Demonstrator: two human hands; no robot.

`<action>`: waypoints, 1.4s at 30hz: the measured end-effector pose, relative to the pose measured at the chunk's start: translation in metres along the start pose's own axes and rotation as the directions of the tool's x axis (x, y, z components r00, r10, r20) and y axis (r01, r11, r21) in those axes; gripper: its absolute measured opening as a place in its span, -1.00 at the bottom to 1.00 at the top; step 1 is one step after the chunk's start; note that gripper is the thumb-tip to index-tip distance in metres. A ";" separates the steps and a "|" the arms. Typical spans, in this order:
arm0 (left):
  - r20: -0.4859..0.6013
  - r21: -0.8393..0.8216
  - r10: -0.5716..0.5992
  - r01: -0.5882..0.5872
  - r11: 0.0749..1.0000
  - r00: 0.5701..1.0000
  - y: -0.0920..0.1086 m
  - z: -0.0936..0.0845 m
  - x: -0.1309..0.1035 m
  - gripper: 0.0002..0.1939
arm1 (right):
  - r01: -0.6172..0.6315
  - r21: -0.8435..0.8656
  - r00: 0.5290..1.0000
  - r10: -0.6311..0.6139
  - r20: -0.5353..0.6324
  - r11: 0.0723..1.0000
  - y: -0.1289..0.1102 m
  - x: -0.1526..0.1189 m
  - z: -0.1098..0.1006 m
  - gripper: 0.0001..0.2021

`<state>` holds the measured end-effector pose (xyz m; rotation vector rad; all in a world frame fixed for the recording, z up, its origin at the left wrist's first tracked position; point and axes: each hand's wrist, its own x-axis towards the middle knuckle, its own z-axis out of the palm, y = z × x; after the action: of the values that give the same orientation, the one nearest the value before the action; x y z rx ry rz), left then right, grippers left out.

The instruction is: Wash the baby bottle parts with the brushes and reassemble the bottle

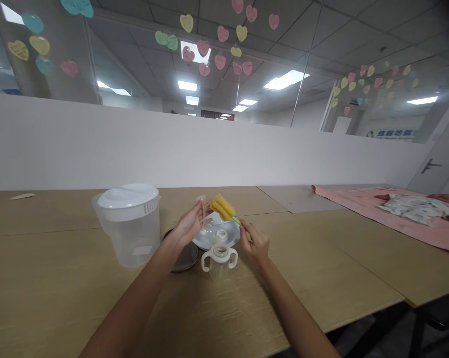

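Note:
My right hand is closed around the thin green handle of a bottle brush with a yellow sponge head. The sponge is raised over a pale plate, close to the fingertips of my left hand. In those fingers is a slim, translucent piece whose kind I cannot make out. A small white ring-shaped part lies on the plate. Just in front stands a clear baby bottle with two white side handles and an uncovered top. My left forearm partly hides a dark round dish.
A translucent pitcher with a white lid stands to the left on the wooden table. At the right, a doll-like figure in patterned clothes lies on a pink cloth. A white partition wall rises behind the table.

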<state>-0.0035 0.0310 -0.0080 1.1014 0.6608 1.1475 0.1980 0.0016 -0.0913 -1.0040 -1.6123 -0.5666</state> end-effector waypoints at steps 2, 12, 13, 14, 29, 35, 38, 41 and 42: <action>-0.009 0.005 -0.017 0.017 1.000 1.000 0.001 0.003 0.000 -0.57 | 0.049 -0.001 0.998 -0.049 0.033 0.999 0.000 0.001 0.001 -0.73; -0.040 0.134 0.010 -0.005 0.991 0.999 0.009 0.009 -0.003 -0.48 | 0.246 0.018 0.955 -0.245 0.166 0.969 0.014 0.001 0.001 -0.74; -0.058 0.129 0.016 -0.008 0.992 0.998 0.009 0.008 -0.002 -0.48 | 0.253 0.016 0.950 -0.251 0.187 0.967 0.015 0.001 -0.001 -0.75; -0.069 0.130 0.034 -0.025 0.991 0.997 0.009 0.007 -0.003 -0.49 | 0.251 0.013 0.946 -0.248 0.208 0.968 0.016 0.002 -0.003 -0.76; 0.082 0.991 0.389 -0.118 0.070 0.917 0.013 0.025 -0.026 -0.59 | -0.066 -0.241 0.995 0.046 -0.089 0.968 0.023 -0.003 0.002 -0.79; 0.050 0.990 0.327 -0.003 -0.142 0.944 0.025 0.025 -0.031 -0.74 | 0.111 -0.137 0.994 -0.111 0.010 0.984 0.023 -0.007 0.000 -0.81; -0.002 0.999 0.134 0.007 -0.042 0.991 0.034 0.006 -0.029 -0.69 | 0.039 -0.159 0.999 -0.039 0.007 0.987 0.020 -0.005 0.000 -0.80; -0.141 0.985 -0.062 0.147 0.093 0.988 0.036 -0.020 -0.025 -0.66 | -0.056 -0.147 0.998 0.055 -0.012 0.988 0.019 -0.003 0.001 -0.77; -0.180 0.977 -0.078 0.187 0.099 0.981 0.034 -0.028 -0.023 -0.65 | -0.075 -0.143 0.997 0.075 -0.011 0.987 0.019 -0.003 0.001 -0.76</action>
<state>-0.0479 0.0196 0.0106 2.0926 1.7446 0.3991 0.2133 0.0112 -0.0970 -1.1632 -1.5386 -0.6400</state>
